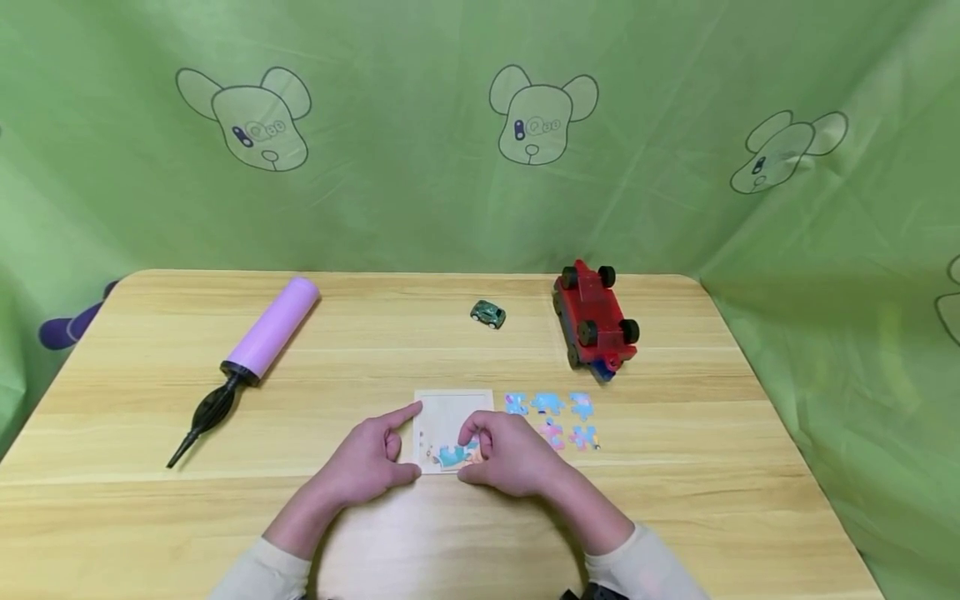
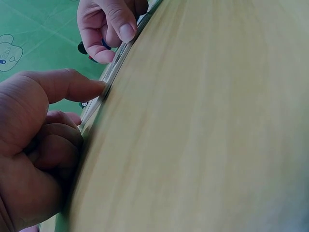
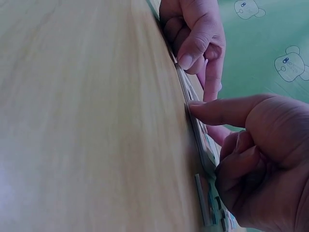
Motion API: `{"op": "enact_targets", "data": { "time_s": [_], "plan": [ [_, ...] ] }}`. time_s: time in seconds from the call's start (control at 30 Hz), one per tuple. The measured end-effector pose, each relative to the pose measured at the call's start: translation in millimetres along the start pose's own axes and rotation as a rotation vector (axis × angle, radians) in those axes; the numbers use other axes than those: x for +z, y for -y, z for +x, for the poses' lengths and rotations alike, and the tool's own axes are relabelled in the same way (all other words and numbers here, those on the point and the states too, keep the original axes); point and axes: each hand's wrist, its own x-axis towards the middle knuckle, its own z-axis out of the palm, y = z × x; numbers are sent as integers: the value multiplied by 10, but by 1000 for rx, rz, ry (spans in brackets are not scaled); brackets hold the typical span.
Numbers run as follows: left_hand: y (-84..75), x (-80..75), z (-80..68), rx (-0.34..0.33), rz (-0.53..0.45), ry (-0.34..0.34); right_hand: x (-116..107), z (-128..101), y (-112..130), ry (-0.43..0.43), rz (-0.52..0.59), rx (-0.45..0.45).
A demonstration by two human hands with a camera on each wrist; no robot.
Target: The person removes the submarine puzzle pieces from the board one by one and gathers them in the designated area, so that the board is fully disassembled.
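Hands sit on a small square puzzle board [image 1: 450,412] near the front middle of the wooden table [image 1: 150,400]. The left hand [image 1: 369,461] has its pointer finger straight out, touching the board's left edge, and its thumb presses the near corner; the other fingers are curled in. The right hand [image 1: 510,454] has bent fingers pushing down on a blue puzzle piece [image 1: 452,455] that lies in the board's near part. Five loose puzzle pieces [image 1: 551,419] lie just to the right of the board. Farther back is a tiny green toy car [image 1: 488,314], and a big red toy truck [image 1: 596,323] lies upside down with its wheels up. A purple hand pump [image 1: 251,354] with a black tip lies on the left, well apart from the board.
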Motion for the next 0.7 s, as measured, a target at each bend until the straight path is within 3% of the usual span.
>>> {"op": "enact_targets", "data": {
  "time_s": [0.2, 0.7],
  "plan": [
    [-9, 1, -1, -2, 9, 0, -32, -74, 10, -23, 23, -44],
    [-6, 10, -7, 2, 3, -1, -237, -351, -111, -95, 49, -32]
  ]
}}
